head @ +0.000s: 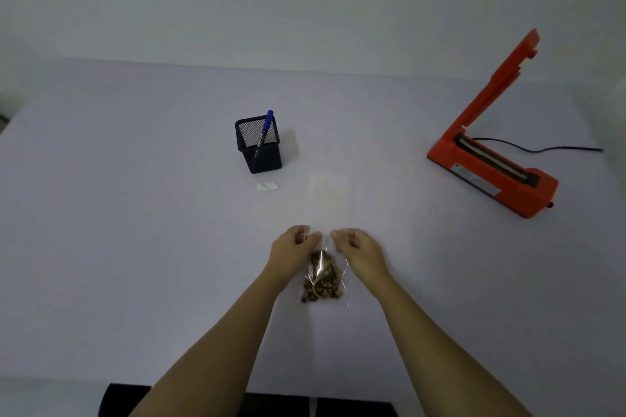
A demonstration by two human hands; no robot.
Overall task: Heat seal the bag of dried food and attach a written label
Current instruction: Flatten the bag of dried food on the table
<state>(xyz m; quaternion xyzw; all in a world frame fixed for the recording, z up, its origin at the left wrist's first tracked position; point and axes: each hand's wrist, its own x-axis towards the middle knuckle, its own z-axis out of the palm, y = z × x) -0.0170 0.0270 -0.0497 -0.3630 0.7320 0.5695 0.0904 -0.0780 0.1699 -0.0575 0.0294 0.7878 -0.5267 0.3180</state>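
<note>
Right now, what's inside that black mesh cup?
A blue pen leans inside the black mesh cup, its cap poking above the rim. The cup's bottom is hidden by its front wall.

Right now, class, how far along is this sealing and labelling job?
Nothing looks finished. In hand: the left hand and right hand pinch the top of the bag, dried food inside. Still to do: the heat sealer stands apart with its arm raised; the pen sits in the holder; the label lies on the table, not on the bag.
</note>
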